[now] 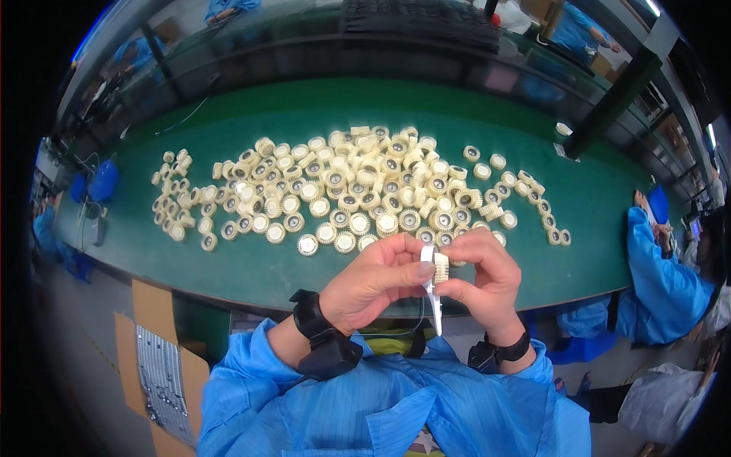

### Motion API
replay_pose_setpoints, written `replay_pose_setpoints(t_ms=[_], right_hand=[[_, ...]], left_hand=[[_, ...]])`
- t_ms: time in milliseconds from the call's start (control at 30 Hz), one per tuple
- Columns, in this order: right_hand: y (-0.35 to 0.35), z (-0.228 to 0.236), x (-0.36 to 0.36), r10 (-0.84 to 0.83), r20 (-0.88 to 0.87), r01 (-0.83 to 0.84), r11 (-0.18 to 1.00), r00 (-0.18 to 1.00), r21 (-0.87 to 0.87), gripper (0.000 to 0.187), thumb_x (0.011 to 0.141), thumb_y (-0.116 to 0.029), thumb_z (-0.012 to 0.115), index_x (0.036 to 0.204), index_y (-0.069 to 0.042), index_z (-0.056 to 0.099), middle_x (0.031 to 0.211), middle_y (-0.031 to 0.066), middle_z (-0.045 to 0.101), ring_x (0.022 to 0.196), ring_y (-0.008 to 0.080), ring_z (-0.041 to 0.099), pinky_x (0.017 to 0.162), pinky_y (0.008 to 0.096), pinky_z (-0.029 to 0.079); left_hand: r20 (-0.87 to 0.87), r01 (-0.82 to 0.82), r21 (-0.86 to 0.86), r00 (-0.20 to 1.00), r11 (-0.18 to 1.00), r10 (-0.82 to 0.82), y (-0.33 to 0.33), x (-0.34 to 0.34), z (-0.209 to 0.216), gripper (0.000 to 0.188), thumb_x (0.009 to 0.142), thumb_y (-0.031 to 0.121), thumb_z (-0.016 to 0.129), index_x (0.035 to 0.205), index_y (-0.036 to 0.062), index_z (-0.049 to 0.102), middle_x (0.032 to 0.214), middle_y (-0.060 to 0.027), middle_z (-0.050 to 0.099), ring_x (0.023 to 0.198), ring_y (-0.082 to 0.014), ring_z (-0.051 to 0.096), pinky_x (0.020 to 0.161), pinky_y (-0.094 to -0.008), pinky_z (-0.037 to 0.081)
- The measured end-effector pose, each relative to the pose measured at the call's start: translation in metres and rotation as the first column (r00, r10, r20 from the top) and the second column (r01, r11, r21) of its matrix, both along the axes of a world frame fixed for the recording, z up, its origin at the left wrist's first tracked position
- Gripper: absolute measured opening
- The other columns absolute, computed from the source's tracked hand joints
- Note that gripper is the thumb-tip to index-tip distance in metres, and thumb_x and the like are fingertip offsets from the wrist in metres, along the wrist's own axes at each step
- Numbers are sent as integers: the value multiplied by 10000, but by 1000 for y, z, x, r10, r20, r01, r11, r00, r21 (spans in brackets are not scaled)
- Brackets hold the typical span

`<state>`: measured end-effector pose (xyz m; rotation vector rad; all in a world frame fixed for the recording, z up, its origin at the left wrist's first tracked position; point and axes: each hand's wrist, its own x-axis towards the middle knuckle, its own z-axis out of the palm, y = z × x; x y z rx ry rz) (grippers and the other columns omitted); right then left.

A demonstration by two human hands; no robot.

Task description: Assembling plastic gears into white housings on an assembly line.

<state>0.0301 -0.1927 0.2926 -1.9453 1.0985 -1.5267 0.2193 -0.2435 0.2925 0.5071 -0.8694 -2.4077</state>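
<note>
Near the front edge of the table, my two hands meet in front of my chest. My left hand [378, 279] is closed, thumb and fingers pinching a white plastic piece [436, 308] with a rounded top and a narrow tail pointing down. My right hand [487, 276] grips a small cream toothed wheel [442, 267] between thumb and fingers, held on edge against the white piece. Whether the two parts are joined cannot be made out. Just beyond my hands spreads a large heap of similar cream toothed wheels [335, 180], some showing dark centres.
The wheels lie on a green table [251, 266]. A dark post [609, 99] rises at its back right, near a small white part [563, 129]. An open cardboard box [137, 358] with shiny metal pieces stands lower left. Another person in a blue sleeve [656, 263] sits at the right end.
</note>
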Motion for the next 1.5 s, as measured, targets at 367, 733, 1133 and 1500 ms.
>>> replay_pose_setpoints(t_ms=[367, 733, 1133, 1500], right_hand=[[-6, 28, -2, 70, -358, -152, 967, 931, -206, 415, 580, -234, 840, 871, -16, 640, 831, 82, 609, 733, 228, 561, 609, 315, 461], [12, 4, 8, -148, -14, 149, 988, 989, 46, 468, 762, -69, 726, 1187, 27, 553, 1135, 141, 571, 986, 263, 594, 800, 326, 501], [-5, 23, 20, -10, 337, -208, 770, 942, 603, 438, 926, -76, 560, 1326, 18, 408, 1032, 82, 613, 847, 105, 600, 743, 252, 505], [-190, 149, -110, -238, -965, 146, 957, -110, -252, 134, 694, -68, 621, 789, -133, 691, 817, 73, 591, 855, 262, 591, 706, 367, 487]], left_hand=[[-135, 144, 52, 982, 988, -135, 0, 4, -11, 296, 881, 155, 648, 1109, 8, 529, 1036, -78, 612, 903, -144, 626, 811, -294, 528], [-17, -47, -222, 999, 974, 44, -3, 3, 13, 290, 939, 149, 550, 1181, -10, 535, 1156, -108, 616, 1078, -144, 565, 933, -286, 452], [-37, -206, -344, 978, 916, 206, -9, -4, 25, 410, 915, 187, 592, 1272, 23, 476, 1306, -108, 536, 1155, -176, 521, 981, -317, 411], [8, -92, -183, 995, 979, 95, -40, 21, -8, 219, 959, 195, 505, 1079, 26, 577, 980, -76, 639, 905, -151, 607, 768, -245, 428]])
